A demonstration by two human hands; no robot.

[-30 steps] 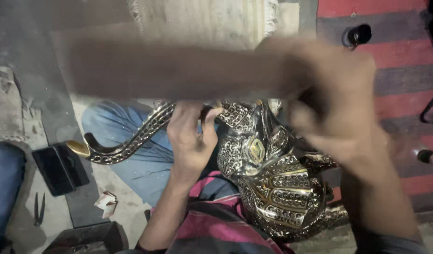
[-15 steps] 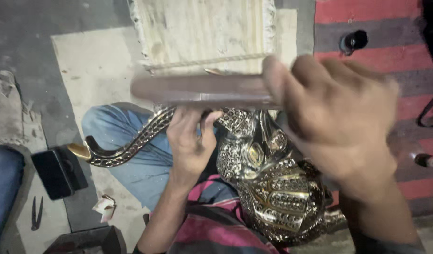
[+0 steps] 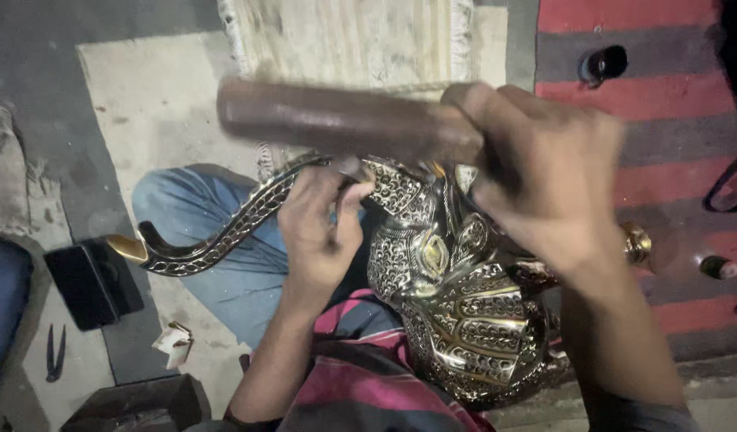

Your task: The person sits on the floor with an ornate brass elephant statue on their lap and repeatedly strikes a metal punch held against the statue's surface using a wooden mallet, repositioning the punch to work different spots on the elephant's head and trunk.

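Note:
An ornate metal elephant figure (image 3: 456, 312), dark with gold patterning, rests on my lap; its long curved trunk (image 3: 224, 236) reaches left over my jeans. My right hand (image 3: 544, 176) is wrapped around a brown wooden mallet (image 3: 336, 120), held level just above the elephant's head. My left hand (image 3: 320, 232) pinches a small metal punch (image 3: 351, 168) upright against the base of the trunk, directly under the mallet.
A pale worn mat (image 3: 344, 40) lies ahead on the floor, and a red and grey striped rug (image 3: 664, 120) is to the right with small dark bottles (image 3: 600, 64) on it. A black box (image 3: 92, 280) and pliers (image 3: 55, 352) sit at left.
The mallet has come down and toward me, from blurred across the upper view to sharper and close above the punch. My left hand keeps its place on the trunk.

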